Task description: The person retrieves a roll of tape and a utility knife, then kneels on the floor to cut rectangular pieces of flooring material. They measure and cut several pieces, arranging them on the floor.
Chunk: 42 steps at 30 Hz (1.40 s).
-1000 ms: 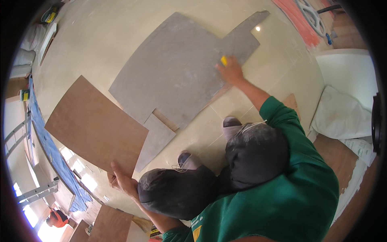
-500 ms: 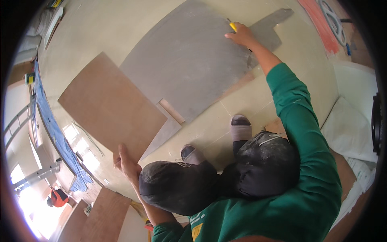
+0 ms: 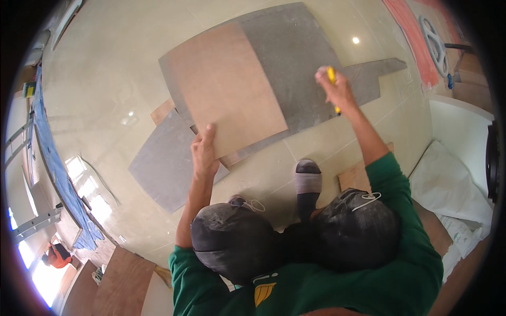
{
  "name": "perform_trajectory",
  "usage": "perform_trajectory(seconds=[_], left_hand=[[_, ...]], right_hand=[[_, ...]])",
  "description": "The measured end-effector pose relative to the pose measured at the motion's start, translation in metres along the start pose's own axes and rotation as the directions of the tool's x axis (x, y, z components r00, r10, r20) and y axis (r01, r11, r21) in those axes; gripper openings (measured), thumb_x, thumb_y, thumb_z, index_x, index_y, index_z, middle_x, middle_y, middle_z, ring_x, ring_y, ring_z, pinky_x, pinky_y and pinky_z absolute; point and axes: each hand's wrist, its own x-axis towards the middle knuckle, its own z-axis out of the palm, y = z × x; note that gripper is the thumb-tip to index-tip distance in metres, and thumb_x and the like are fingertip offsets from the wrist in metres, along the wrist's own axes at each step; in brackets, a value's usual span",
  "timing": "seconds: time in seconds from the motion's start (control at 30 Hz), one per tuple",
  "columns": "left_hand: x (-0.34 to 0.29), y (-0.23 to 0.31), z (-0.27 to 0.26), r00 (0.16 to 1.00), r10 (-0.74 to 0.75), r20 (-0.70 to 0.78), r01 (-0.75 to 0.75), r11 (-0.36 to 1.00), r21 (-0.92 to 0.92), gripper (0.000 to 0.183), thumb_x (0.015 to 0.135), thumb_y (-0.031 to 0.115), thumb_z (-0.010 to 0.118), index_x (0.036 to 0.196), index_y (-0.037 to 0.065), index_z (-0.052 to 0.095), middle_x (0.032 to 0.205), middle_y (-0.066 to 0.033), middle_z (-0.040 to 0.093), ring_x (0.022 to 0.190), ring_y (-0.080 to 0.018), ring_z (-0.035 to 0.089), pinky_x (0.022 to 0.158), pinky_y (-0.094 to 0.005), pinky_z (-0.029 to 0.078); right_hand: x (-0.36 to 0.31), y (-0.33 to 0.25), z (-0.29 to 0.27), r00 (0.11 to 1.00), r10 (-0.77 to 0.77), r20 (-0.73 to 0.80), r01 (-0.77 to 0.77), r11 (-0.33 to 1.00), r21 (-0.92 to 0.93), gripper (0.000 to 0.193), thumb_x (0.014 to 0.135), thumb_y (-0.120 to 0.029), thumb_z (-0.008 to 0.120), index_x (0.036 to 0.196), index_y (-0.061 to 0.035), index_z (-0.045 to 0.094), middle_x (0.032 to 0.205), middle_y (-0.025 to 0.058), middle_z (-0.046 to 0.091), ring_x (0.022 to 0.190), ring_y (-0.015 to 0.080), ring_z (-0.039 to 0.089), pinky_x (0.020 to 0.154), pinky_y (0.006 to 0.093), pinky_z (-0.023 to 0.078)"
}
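A thin brown rectangular board (image 3: pixel 229 84) lies over the left part of a large grey sheet (image 3: pixel 295 58) on the floor; whether it rests flat cannot be told. My left hand (image 3: pixel 204 152) pinches the board's near edge, thumb on top. In my right hand (image 3: pixel 340 95), raised over the right side of the grey sheet, is a slim yellow utility knife (image 3: pixel 331 75); its blade is not discernible. Beside my left wrist another grey piece (image 3: pixel 166 163) with a pointed outline lies on the tiles. A notched grey strip (image 3: pixel 371 79) extends beyond my right hand.
My knees and slippered feet are close to the sheets. A white sack (image 3: pixel 448 179) leans at the right, below a grey oval frame (image 3: pixel 433 46). At the left are a blue sheet (image 3: pixel 58 163), a ladder (image 3: pixel 37 225) and a person in orange (image 3: pixel 57 255). Plywood (image 3: pixel 124 284) stands lower left.
My left hand has moved the brown board rightward onto the grey sheet, turning it. The right hand has come nearer and lifted with the knife. The pointed grey piece shows more fully.
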Motion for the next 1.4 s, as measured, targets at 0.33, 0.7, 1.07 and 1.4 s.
perform_trajectory(seconds=[0.33, 0.7, 1.07, 1.4], left_hand=[[0.011, -0.021, 0.036, 0.998, -0.059, -0.022, 0.057, 0.709, 0.703, 0.052, 0.093, 0.039, 0.069, 0.111, -0.009, 0.063, 0.088, -0.0139, 0.07, 0.084, -0.0208, 0.069, 0.072, -0.0337, 0.054], [-0.026, -0.032, -0.036, 0.976, 0.101, 0.194, -0.214, 0.265, 0.94, 0.073, 0.079, 0.035, 0.081, 0.137, 0.005, 0.049, 0.109, -0.0176, 0.067, 0.099, -0.0345, 0.067, 0.082, -0.0438, 0.055], [-0.031, -0.049, -0.019, 0.926, 0.051, 0.375, -0.376, 0.035, 0.926, 0.085, 0.083, 0.036, 0.076, 0.149, 0.003, 0.034, 0.114, -0.0154, 0.054, 0.101, -0.033, 0.063, 0.08, -0.0435, 0.055], [-0.027, -0.074, -0.028, 0.824, 0.32, 0.468, -0.5, 0.022, 0.866, 0.064, 0.082, 0.035, 0.076, 0.137, 0.009, 0.055, 0.1, -0.0095, 0.06, 0.088, -0.0297, 0.066, 0.07, -0.042, 0.055]], right_hand=[[-0.058, 0.061, 0.096, 0.924, -0.38, 0.052, 0.378, 0.882, -0.282, 0.065, 0.087, -0.041, 0.074, 0.129, 0.0062, 0.056, 0.115, 0.0299, 0.065, 0.107, 0.0425, 0.064, 0.091, 0.0432, 0.052], [-0.062, 0.081, 0.09, 0.899, -0.436, 0.033, 0.43, 0.868, -0.248, 0.064, 0.091, -0.031, 0.072, 0.136, 0.0079, 0.049, 0.117, 0.0253, 0.066, 0.111, 0.0322, 0.064, 0.095, 0.0396, 0.049], [-0.05, 0.084, 0.069, 0.92, -0.355, 0.164, 0.389, 0.873, -0.294, 0.068, 0.089, -0.035, 0.069, 0.14, 0.0052, 0.049, 0.13, 0.0288, 0.059, 0.123, 0.0379, 0.058, 0.101, 0.0405, 0.046], [-0.072, 0.072, 0.079, 0.882, -0.463, 0.089, 0.453, 0.779, -0.434, 0.057, 0.089, -0.028, 0.071, 0.138, -0.0039, 0.054, 0.108, 0.0234, 0.061, 0.099, 0.0374, 0.062, 0.086, 0.0442, 0.05]])
